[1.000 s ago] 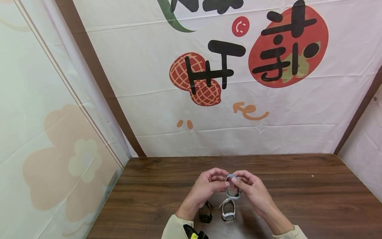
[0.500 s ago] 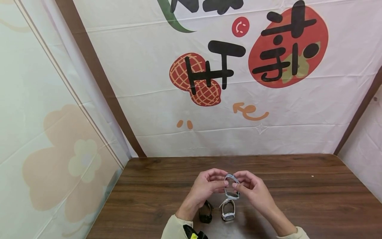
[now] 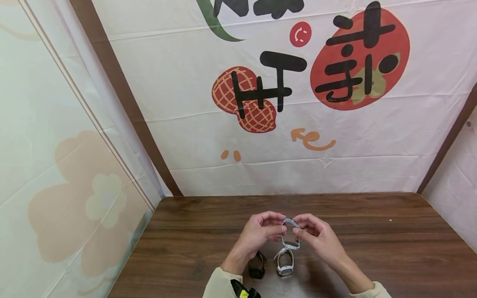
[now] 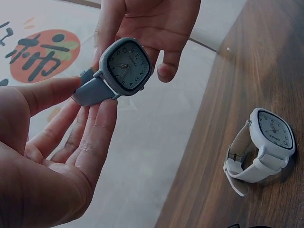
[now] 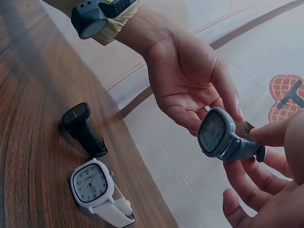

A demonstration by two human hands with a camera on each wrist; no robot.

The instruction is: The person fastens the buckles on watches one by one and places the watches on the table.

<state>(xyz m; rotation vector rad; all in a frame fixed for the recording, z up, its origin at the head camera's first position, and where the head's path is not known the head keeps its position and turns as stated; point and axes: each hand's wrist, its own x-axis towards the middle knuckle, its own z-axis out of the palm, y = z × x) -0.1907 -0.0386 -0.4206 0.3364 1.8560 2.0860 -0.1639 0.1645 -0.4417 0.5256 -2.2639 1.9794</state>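
Observation:
A blue-grey wristwatch is held up above the table in both hands, its square dial turned towards the wearer and its strap in a loop. My left hand pinches the left side of the strap between thumb and fingers. On the other side my right hand pinches the strap with thumb and fingertips. The strap's far end is partly hidden by fingers. Below the hands, a white watch and a black watch rest on the table, straps looped.
The dark wooden table meets a printed white cloth behind it, with more cloth at both sides. A black device with a yellow mark sits on the left wrist. A tiny white speck lies at the table's right.
The right thumb has slid off the top of the strap to its right side, and the right hand has shifted slightly right. The strap loop shows more openly. The other watches stay put.

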